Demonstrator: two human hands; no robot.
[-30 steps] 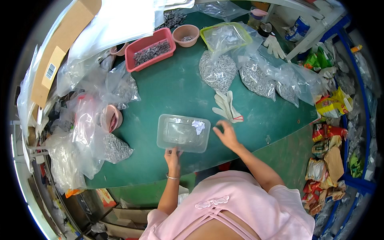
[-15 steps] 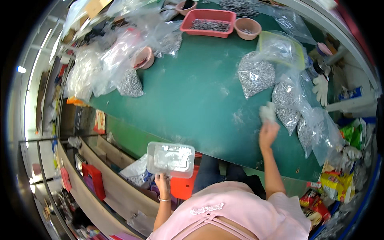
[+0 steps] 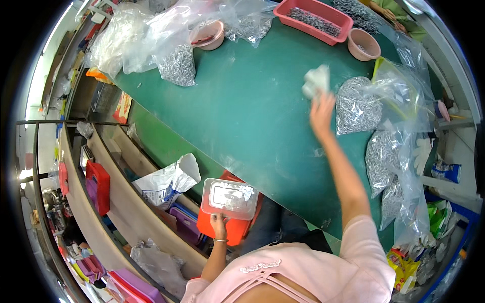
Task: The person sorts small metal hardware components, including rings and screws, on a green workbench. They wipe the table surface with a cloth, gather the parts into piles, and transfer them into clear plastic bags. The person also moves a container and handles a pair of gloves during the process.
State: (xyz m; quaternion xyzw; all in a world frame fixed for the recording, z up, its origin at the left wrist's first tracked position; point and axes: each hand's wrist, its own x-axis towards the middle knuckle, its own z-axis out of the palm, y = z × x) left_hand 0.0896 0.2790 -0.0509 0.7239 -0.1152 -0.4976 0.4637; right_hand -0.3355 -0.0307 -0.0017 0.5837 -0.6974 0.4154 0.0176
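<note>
My left hand (image 3: 219, 227) grips the rim of a clear plastic container (image 3: 231, 198), held off the table's near edge, over a red stool (image 3: 222, 228). Small light bits seem to lie in the container, too small to name. My right hand (image 3: 322, 112) is stretched out over the green table (image 3: 242, 116), its fingers closed on a crumpled white cloth (image 3: 317, 81), slightly blurred. Just right of that hand stands a clear bag of small silvery metal parts (image 3: 358, 106). Another such bag (image 3: 381, 156) lies nearer to me, along the right side.
A red tray of metal parts (image 3: 314, 22) and a pink bowl (image 3: 364, 44) stand at the far side. More filled bags (image 3: 177, 65) and a bowl (image 3: 208, 36) sit far left. Another person's hand (image 3: 393, 16) shows at top right. Wooden shelving (image 3: 113, 202) stands at left.
My right hand has swept the white cloth away from me and slightly left, past the metal-part bags. The container in my left hand has shifted slightly right in view. The whole view has turned.
</note>
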